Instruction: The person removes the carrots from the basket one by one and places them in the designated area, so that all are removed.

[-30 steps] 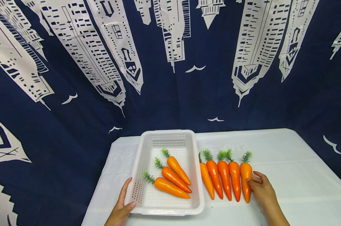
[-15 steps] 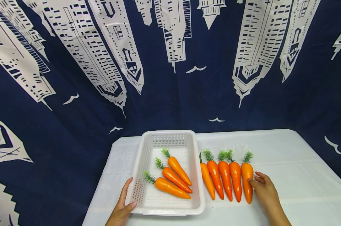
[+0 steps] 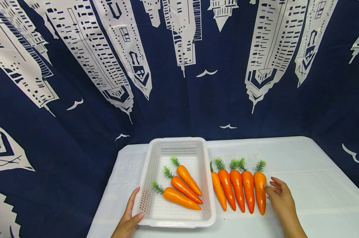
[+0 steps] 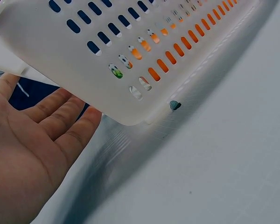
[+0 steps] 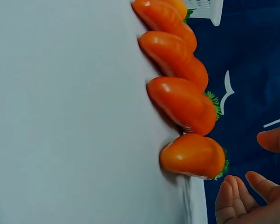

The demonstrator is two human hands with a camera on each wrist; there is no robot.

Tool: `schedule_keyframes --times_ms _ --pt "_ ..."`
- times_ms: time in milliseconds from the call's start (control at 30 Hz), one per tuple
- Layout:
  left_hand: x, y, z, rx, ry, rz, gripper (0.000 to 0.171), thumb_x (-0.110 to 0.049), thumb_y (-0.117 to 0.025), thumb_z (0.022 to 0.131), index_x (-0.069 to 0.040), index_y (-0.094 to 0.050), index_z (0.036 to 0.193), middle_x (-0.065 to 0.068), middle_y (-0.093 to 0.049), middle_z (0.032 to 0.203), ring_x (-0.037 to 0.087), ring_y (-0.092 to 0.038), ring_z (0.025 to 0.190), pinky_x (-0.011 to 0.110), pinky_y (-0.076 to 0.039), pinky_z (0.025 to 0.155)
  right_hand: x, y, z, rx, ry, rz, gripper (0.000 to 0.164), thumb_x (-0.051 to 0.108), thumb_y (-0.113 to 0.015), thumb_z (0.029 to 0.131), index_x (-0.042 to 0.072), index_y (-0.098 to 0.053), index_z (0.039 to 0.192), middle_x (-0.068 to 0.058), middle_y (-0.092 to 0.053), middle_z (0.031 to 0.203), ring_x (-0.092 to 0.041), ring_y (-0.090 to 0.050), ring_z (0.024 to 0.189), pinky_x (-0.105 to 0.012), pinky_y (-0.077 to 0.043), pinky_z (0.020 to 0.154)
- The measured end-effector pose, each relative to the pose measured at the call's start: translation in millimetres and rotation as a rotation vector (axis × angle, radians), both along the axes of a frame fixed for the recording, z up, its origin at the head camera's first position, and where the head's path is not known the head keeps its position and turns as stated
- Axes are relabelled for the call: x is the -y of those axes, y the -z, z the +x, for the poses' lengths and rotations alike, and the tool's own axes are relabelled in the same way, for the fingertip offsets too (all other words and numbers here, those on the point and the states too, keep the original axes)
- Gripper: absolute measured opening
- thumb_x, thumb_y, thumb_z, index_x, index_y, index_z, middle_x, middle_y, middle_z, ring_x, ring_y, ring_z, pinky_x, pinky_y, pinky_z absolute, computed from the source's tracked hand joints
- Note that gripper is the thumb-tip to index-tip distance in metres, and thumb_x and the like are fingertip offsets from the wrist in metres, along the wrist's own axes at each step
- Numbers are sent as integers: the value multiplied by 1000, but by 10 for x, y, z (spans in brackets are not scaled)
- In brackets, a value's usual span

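Observation:
In the head view, my left hand (image 3: 129, 215) rests at the near left corner of a white perforated plastic basket (image 3: 210, 201). Its thumb lies by the front rim; the fingers reach along the left side. The left wrist view shows those fingers (image 4: 60, 116) fairly straight against the outer wall. Three orange carrots (image 3: 182, 198) with green tops lie inside. Several more stand in a row on the table to the basket's right. Beside the rightmost carrot (image 3: 260, 191) is my right hand (image 3: 282, 198), fingers loosely bent, holding nothing. Its thumb and fingers are spread apart in the right wrist view.
A white cloth covers the table (image 3: 310, 172). Behind it hangs a dark blue curtain (image 3: 179, 109) printed with white buildings and birds. The leftmost carrot of the row (image 3: 218, 190) lies right against the basket's side.
My right hand's thumb has drawn back off the rightmost carrot to its right edge. The left hand, basket and other carrots stay in place.

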State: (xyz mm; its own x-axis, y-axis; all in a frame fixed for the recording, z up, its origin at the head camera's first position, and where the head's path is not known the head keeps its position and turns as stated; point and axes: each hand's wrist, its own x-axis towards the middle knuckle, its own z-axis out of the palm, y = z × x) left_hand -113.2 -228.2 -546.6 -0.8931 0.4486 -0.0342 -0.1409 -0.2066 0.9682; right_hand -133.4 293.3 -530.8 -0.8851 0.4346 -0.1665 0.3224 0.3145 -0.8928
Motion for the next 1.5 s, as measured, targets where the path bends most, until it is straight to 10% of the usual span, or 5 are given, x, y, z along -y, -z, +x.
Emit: schedule_keyframes --times_ms 1500 --pt "3 2 -3 3 -6 -11 87 -7 -46 103 -39 12 160 11 20 164 -17 -32 133 13 -33 107 620 -416 120 -117 -264 -15 55 40 -53 104 9 -44 150 -13 -51 145 15 -51 103 -5 -42 87"
